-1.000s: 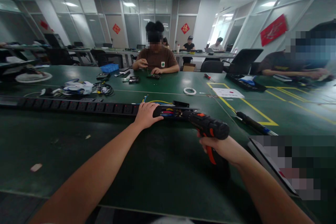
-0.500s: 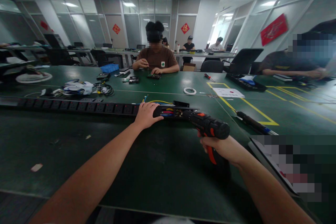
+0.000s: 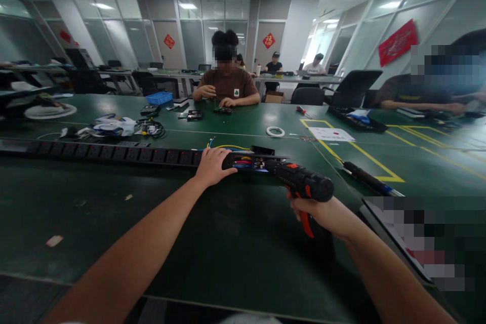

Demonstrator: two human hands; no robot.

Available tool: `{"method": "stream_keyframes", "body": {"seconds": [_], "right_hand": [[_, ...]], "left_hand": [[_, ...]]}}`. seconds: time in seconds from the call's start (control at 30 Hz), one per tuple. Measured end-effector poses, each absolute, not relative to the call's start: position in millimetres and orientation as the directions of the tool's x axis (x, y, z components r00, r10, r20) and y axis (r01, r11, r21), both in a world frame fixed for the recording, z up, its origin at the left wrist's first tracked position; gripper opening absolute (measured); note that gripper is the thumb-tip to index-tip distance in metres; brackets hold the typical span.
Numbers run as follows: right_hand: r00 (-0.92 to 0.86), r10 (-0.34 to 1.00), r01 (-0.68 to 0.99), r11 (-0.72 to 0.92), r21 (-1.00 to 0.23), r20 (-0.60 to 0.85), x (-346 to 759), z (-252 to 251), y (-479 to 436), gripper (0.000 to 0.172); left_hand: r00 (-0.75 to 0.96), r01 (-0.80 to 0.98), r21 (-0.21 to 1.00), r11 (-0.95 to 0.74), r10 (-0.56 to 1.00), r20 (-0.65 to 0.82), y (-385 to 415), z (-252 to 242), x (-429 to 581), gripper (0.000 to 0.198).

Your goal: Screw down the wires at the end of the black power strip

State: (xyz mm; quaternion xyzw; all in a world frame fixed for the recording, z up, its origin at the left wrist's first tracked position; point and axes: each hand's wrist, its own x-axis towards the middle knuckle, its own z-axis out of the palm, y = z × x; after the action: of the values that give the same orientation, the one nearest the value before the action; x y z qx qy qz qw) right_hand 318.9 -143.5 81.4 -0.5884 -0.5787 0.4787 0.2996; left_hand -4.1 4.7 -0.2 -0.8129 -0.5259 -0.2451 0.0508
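A long black power strip (image 3: 125,154) with a row of sockets lies across the green table. My left hand (image 3: 213,164) presses down on it near its right end, fingers over the top and thumb along the near side. Right of that thumb the casing is open, showing red, yellow and blue wires (image 3: 243,163). In my right hand (image 3: 311,207) is a black and orange cordless drill (image 3: 299,179), gripped by its handle. Its front end points left into the opening; the bit's exact contact cannot be made out. Behind the opening sits a small black part (image 3: 262,150).
Beyond the strip lie a white ring (image 3: 275,132), a paper sheet (image 3: 333,134) and a red screwdriver (image 3: 302,111). A black-handled tool (image 3: 366,178) rests at right. Bundled cables (image 3: 150,129) lie at left. Across the table a person (image 3: 227,83) handles small dark parts.
A pale bluish light now shows in the casing's opening at the drill's front end. Both hands, the drill and the strip keep practically the same positions.
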Motion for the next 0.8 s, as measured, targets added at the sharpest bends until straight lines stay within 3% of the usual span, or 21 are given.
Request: {"method": "stream_keyframes", "body": {"seconds": [0.8], "right_hand": [[-0.142, 0.965, 0.390, -0.150, -0.909, -0.220, 319.4, 81.4, -143.1, 0.029]], "left_hand": [[0.328, 0.878, 0.170, -0.447, 0.822, 0.467, 4.1, 0.3, -4.5, 0.067]]}}
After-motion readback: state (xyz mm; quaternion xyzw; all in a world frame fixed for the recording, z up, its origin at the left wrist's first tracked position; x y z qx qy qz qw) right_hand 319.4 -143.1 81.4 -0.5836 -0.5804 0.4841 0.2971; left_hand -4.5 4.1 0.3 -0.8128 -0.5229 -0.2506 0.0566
